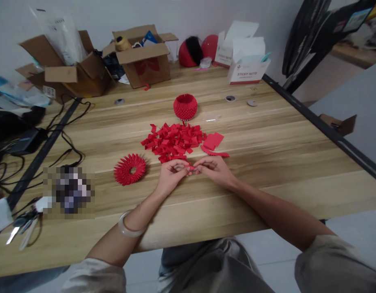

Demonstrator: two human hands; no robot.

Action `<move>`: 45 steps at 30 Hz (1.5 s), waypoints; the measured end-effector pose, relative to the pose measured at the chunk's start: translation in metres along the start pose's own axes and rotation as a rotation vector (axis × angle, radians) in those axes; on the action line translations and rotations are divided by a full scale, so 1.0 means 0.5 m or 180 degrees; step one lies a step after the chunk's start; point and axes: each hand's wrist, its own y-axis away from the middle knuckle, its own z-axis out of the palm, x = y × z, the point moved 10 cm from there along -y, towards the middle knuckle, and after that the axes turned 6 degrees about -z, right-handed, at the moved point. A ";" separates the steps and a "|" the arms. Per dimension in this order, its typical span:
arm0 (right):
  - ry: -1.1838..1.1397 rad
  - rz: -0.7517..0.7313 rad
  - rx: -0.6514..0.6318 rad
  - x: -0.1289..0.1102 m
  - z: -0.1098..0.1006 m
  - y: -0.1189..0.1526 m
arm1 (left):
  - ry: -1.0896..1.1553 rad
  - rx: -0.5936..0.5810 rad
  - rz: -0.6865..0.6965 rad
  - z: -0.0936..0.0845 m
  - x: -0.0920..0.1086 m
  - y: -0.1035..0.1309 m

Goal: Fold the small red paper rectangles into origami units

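Note:
Between my left hand [174, 174] and my right hand [215, 171] is a small piece of red paper [191, 167]. Both hands pinch it with thumb and fingers, just above the tabletop. Right behind them lies a loose pile of red paper pieces [175, 140], many of them folded. A small stack of flat red paper [212, 141] and a curved strip of joined red pieces [215, 152] rest beside the pile, near my right hand. To the left is a spiky red paper ring [130, 169]. A round red paper bowl [185, 107] of interlocked pieces stands beyond the pile.
Open cardboard boxes [151, 67] and white sticky note boxes [249, 67] line the back of the wooden table [267, 171]. Black cables [65, 138] and keys [30, 221] lie at the left. A black fan [304, 36] stands at the far right.

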 end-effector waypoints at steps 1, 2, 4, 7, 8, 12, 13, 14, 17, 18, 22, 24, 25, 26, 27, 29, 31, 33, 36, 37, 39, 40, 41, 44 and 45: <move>-0.0033 0.0121 -0.0018 0.006 0.001 0.000 | -0.0003 -0.0006 0.0007 0.000 0.000 0.000; -0.0059 0.0217 -0.0042 0.010 0.002 0.000 | -0.0005 -0.0015 0.0018 0.000 0.001 0.000; -0.0148 0.0368 -0.0086 0.017 0.006 0.000 | -0.0024 -0.0041 0.0040 0.002 0.002 0.002; -0.0394 0.0542 -0.0092 0.029 0.010 0.000 | -0.0106 -0.0068 0.0088 0.004 0.005 0.004; -0.0463 0.0592 -0.0079 0.033 0.011 0.000 | -0.0146 -0.0071 0.0108 0.006 0.007 0.005; -0.0523 0.0658 0.0004 0.040 0.008 0.000 | -0.0241 -0.0140 0.0148 0.014 0.011 0.009; -0.0510 0.0628 0.0020 0.037 0.007 0.000 | -0.0241 -0.0150 0.0163 0.016 0.012 0.009; -0.0497 0.0587 0.0025 0.034 0.007 0.000 | -0.0231 -0.0144 0.0189 0.017 0.013 0.010; -0.0445 0.0450 0.0015 0.021 0.008 0.000 | -0.0151 -0.0090 0.0282 0.015 0.017 0.012; -0.0433 0.0414 0.0026 0.017 0.008 0.000 | -0.0121 -0.0089 0.0289 0.015 0.016 0.012; -0.0479 0.0349 0.0134 0.014 0.004 0.000 | -0.0169 -0.0227 0.0230 0.023 0.008 0.014; -0.0432 0.0329 0.0096 0.015 0.006 0.000 | -0.0265 -0.0314 0.0164 0.030 0.003 0.015; -0.0376 0.0308 0.0087 0.015 0.006 0.000 | -0.0306 -0.0337 0.0125 0.032 0.001 0.016; -0.0308 0.0279 0.0099 0.014 0.004 0.000 | -0.0337 -0.0344 0.0090 0.034 0.000 0.016; -0.0239 0.0241 0.0147 0.013 0.001 0.000 | -0.0361 -0.0329 0.0068 0.033 -0.001 0.016; -0.0141 0.0134 0.0287 0.008 -0.008 0.001 | -0.0381 -0.0242 0.0074 0.029 0.001 0.015; -0.0079 -0.0004 0.0378 0.000 -0.013 0.003 | -0.0381 -0.0143 0.0116 0.022 0.003 0.013; 0.0040 -0.0162 0.0398 -0.010 -0.014 0.005 | -0.0382 -0.0095 0.0155 0.017 0.003 0.010; 0.0359 -0.0447 0.0406 -0.030 -0.016 0.006 | -0.0399 -0.0113 0.0201 0.016 0.003 0.008; 0.0405 -0.0509 0.0384 -0.034 -0.015 0.006 | -0.0411 -0.0115 0.0226 0.015 0.003 0.008; 0.0281 -0.0475 0.0298 -0.032 -0.013 0.003 | -0.0464 -0.0101 0.0302 0.014 0.007 0.009; 0.0124 -0.0365 0.0242 -0.025 -0.011 0.001 | -0.0515 -0.0100 0.0343 0.015 0.009 0.010; -0.0060 -0.0214 0.0186 -0.015 -0.009 -0.002 | -0.0574 -0.0106 0.0381 0.016 0.011 0.011; -0.0537 0.0322 0.0122 0.025 -0.006 -0.004 | -0.0684 -0.0167 0.0474 0.022 0.017 0.014; -0.0657 0.0479 0.0120 0.037 -0.004 -0.004 | -0.0686 -0.0197 0.0486 0.025 0.017 0.015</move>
